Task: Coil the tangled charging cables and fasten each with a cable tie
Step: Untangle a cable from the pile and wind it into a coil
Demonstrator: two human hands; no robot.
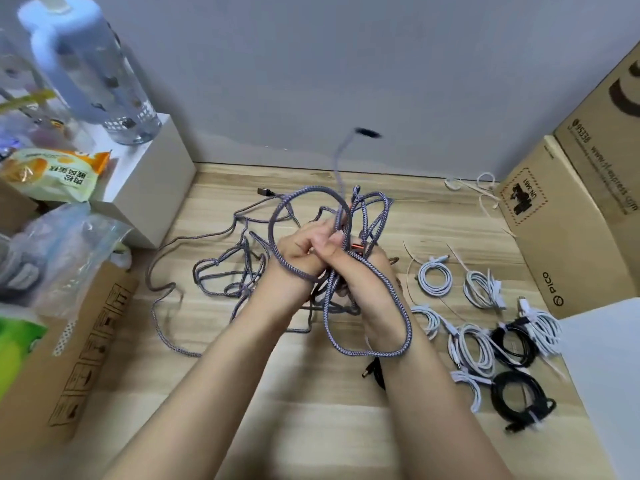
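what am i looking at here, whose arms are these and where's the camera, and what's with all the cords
This is one picture from a camera worn on a person's head, looking down at their own bare arms; there is no machine. The left hand and right hand both hold a tangled grey-purple braided cable, whose loops drape over both wrists. It trails across the light wooden tabletop. To the right lie coiled white and black cables, already fastened with ties. Brown cardboard boxes stand along the edges.

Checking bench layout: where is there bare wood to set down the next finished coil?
Bare wood lies near the front edge between the forearms, and behind the tied white and black coils. Left of the hands, grey braided cable sprawls.
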